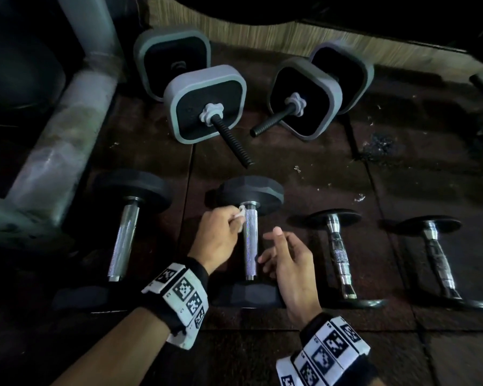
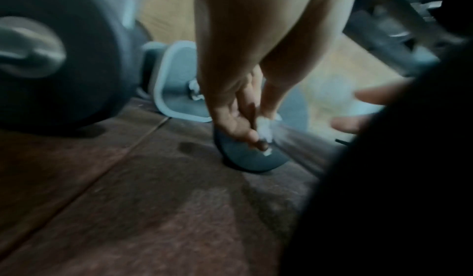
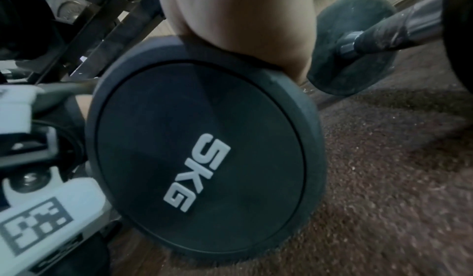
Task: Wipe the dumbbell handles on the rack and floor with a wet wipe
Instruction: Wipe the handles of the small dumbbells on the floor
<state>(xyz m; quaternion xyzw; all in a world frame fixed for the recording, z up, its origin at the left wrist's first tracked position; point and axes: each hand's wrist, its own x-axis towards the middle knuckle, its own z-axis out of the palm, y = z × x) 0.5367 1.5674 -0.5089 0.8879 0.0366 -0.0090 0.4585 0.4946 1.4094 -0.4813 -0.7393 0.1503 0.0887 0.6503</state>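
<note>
Here — crumpled wipe (image 1: pixel 241 215) against knurled steel handle (image 1: pixel 250 240).

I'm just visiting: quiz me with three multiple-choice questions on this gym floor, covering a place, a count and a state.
1. Where is the wet wipe?
A. on the floor mat
B. in the left hand, against a dumbbell handle
C. on the rack

2. How many dumbbells with square grey-edged plates lie on the floor?
A. two
B. four
C. none

3. How is the right hand?
A. gripping the handle
B. holding a wipe
C. open, holding nothing

Answers:
1 B, the fingers pinch it at the handle's far end.
2 A, two lie farther back.
3 C, its fingers are relaxed beside the handle.
</note>
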